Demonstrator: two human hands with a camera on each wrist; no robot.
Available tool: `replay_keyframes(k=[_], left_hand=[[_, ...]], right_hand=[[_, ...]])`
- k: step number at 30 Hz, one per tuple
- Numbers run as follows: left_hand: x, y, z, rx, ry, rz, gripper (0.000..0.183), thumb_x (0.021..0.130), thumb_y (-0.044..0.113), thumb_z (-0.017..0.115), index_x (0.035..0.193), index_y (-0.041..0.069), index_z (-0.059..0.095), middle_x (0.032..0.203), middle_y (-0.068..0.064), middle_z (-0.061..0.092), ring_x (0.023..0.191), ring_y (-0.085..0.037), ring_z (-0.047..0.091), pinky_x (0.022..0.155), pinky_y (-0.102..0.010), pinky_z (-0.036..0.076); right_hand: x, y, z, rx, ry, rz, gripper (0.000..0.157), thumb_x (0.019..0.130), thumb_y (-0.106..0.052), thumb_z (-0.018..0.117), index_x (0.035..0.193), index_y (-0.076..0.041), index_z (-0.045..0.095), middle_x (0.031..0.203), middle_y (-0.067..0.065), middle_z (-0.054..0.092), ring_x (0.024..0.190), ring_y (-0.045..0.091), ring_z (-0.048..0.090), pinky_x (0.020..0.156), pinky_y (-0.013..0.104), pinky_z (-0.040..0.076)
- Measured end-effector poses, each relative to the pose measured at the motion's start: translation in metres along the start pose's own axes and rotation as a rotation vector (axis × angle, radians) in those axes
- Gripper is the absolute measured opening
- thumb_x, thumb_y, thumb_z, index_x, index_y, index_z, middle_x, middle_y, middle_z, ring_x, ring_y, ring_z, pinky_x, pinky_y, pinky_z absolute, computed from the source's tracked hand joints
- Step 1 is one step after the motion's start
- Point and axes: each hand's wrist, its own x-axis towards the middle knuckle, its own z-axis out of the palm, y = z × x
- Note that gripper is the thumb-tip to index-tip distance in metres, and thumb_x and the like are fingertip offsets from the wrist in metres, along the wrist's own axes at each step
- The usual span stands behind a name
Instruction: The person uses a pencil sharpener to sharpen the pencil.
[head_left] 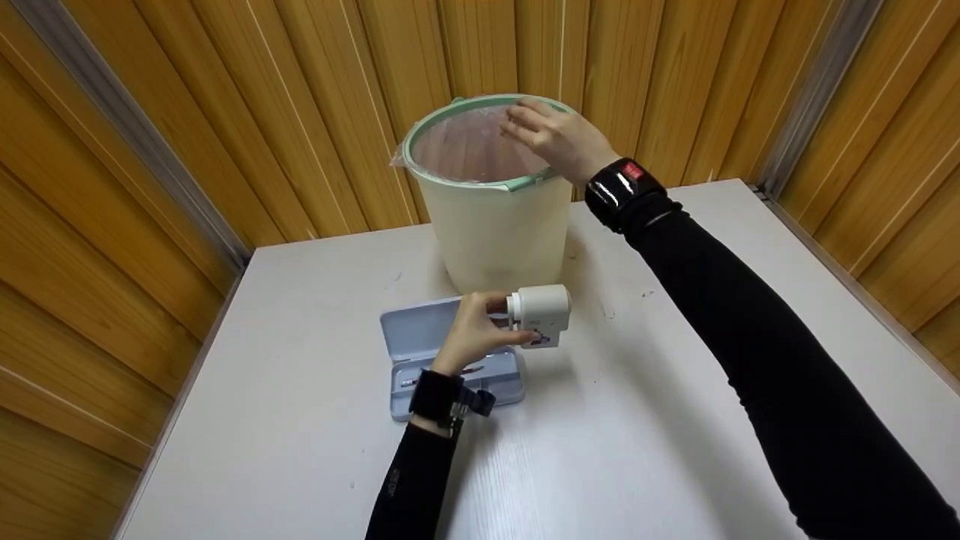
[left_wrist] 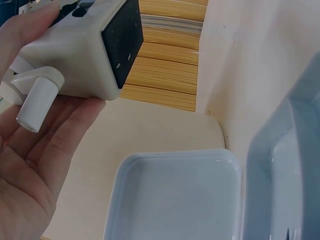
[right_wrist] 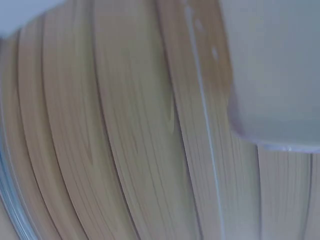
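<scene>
My left hand (head_left: 474,336) grips a white crank pencil sharpener (head_left: 545,306), held up in front of the bin. In the left wrist view the sharpener (left_wrist: 75,60) shows its white crank handle (left_wrist: 39,102) and a dark base. Below that hand lies an open light-blue pencil case (head_left: 415,330), a pencil (head_left: 472,370) in its tray and its lid raised at the back. Over the right part of the bin's opening is my right hand (head_left: 566,142), fingers loosely bent, with nothing seen in them. The right wrist view does not show this hand.
A tall pale bin (head_left: 499,232) with a green rim and a clear plastic liner (head_left: 465,146) stands at the back of the white table (head_left: 300,375). Wood-patterned panels (head_left: 315,112) close off the back and both sides.
</scene>
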Motion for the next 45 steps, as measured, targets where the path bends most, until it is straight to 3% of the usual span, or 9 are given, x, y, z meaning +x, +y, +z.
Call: replay_keyframes(k=[5, 8, 11, 15, 21, 26, 32, 39, 45], left_hand=[[-0.001, -0.001, -0.002, 0.008, 0.002, 0.007, 0.046, 0.068, 0.006, 0.088, 0.111, 0.000, 0.071, 0.104, -0.015, 0.075, 0.095, -0.022, 0.073, 0.082, -0.027, 0.059], [-0.002, -0.001, -0.002, 0.029, 0.009, 0.005, 0.047, 0.068, 0.006, 0.088, 0.111, -0.001, 0.071, 0.103, -0.015, 0.075, 0.095, -0.022, 0.073, 0.082, -0.027, 0.059], [-0.002, -0.001, -0.003, 0.044, 0.015, 0.001, 0.047, 0.068, 0.007, 0.088, 0.111, -0.001, 0.071, 0.103, -0.015, 0.075, 0.094, -0.022, 0.073, 0.081, -0.026, 0.059], [-0.003, -0.001, -0.004, 0.042, 0.020, -0.001, 0.047, 0.068, 0.010, 0.089, 0.110, -0.001, 0.071, 0.102, -0.015, 0.075, 0.093, -0.023, 0.073, 0.081, -0.027, 0.059], [-0.003, -0.002, -0.005, 0.023, 0.026, 0.005, 0.047, 0.068, 0.010, 0.088, 0.110, 0.000, 0.071, 0.102, -0.015, 0.075, 0.095, -0.022, 0.073, 0.082, -0.027, 0.059], [-0.003, -0.003, -0.005, 0.037, 0.044, -0.001, 0.047, 0.067, 0.010, 0.089, 0.110, 0.000, 0.072, 0.102, -0.015, 0.075, 0.094, -0.021, 0.073, 0.081, -0.025, 0.059], [-0.003, -0.001, -0.004, 0.007, 0.050, -0.023, 0.048, 0.068, 0.009, 0.088, 0.111, 0.000, 0.071, 0.105, -0.016, 0.074, 0.096, -0.025, 0.073, 0.082, -0.026, 0.059], [-0.013, 0.033, -0.007, 0.006, 0.052, -0.049, 0.045, 0.070, 0.001, 0.084, 0.112, -0.005, 0.069, 0.106, -0.021, 0.073, 0.097, -0.029, 0.072, 0.083, -0.026, 0.058], [-0.007, 0.011, -0.007, 0.021, 0.054, -0.058, 0.046, 0.069, 0.001, 0.085, 0.112, -0.005, 0.069, 0.106, -0.021, 0.073, 0.097, -0.029, 0.072, 0.084, -0.026, 0.058]], right_hand=[[-0.003, -0.001, -0.007, 0.373, 0.016, 0.404, 0.042, 0.090, 0.009, 0.061, 0.131, 0.000, 0.060, 0.135, 0.021, 0.058, 0.130, 0.034, 0.053, 0.107, 0.040, 0.047], [-0.005, -0.001, -0.012, 0.516, 0.025, 0.605, 0.049, 0.087, 0.004, 0.069, 0.134, -0.002, 0.058, 0.137, 0.018, 0.058, 0.132, 0.032, 0.052, 0.112, 0.039, 0.043], [-0.006, 0.001, -0.015, 0.653, 0.072, 0.751, 0.054, 0.083, -0.002, 0.076, 0.134, 0.000, 0.058, 0.135, 0.018, 0.061, 0.127, 0.030, 0.057, 0.110, 0.037, 0.045], [-0.013, 0.003, -0.020, 0.803, 0.135, 0.869, 0.054, 0.079, -0.011, 0.081, 0.129, 0.001, 0.061, 0.124, 0.017, 0.068, 0.111, 0.026, 0.067, 0.099, 0.033, 0.052], [-0.028, 0.002, -0.028, 0.898, 0.144, 0.910, 0.054, 0.078, -0.024, 0.083, 0.124, -0.002, 0.065, 0.115, 0.017, 0.071, 0.093, 0.012, 0.070, 0.089, 0.023, 0.055], [-0.045, -0.004, -0.034, 0.986, 0.153, 0.874, 0.052, 0.078, -0.018, 0.083, 0.124, 0.001, 0.065, 0.114, 0.020, 0.071, 0.086, 0.001, 0.067, 0.083, 0.017, 0.055], [-0.079, -0.019, -0.038, 1.057, 0.148, 0.834, 0.050, 0.077, -0.012, 0.083, 0.121, 0.002, 0.066, 0.112, 0.018, 0.071, 0.087, 0.003, 0.068, 0.080, 0.015, 0.055], [-0.134, -0.046, -0.034, 1.090, 0.091, 0.792, 0.050, 0.076, -0.006, 0.083, 0.123, 0.001, 0.066, 0.114, 0.021, 0.070, 0.092, 0.001, 0.068, 0.083, 0.014, 0.054], [-0.170, -0.063, -0.019, 1.116, 0.011, 0.825, 0.055, 0.072, -0.006, 0.086, 0.123, 0.001, 0.066, 0.114, 0.021, 0.070, 0.095, 0.005, 0.070, 0.085, 0.016, 0.055]])
